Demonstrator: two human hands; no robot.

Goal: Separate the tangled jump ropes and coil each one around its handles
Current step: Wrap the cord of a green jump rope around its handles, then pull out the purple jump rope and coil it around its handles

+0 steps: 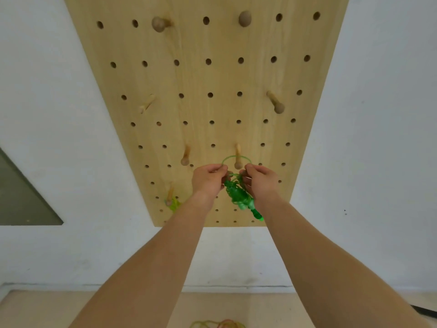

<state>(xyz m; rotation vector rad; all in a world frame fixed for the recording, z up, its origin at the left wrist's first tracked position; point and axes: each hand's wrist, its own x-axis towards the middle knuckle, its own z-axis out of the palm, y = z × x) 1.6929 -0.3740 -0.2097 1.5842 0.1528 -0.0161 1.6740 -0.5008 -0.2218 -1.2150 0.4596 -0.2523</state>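
Observation:
A green jump rope (240,196), coiled around its green handles, hangs between my hands in front of a wooden pegboard (205,91). A loop of its cord (227,158) lies over a wooden peg (238,157). My left hand (208,179) pinches the loop's left side and my right hand (259,179) pinches its right side, both just below the peg. A yellow-green coiled rope (174,204) hangs on a lower left peg (169,197). Loose yellow and reddish rope (218,324) lies on the floor at the bottom edge.
The pegboard is fixed to a white wall (378,138) and carries several other bare pegs, such as a peg (185,157) left of my hands and a knobbed peg (275,102) at upper right. A dark panel (21,197) sits at the left. Wooden floor (47,308) runs below.

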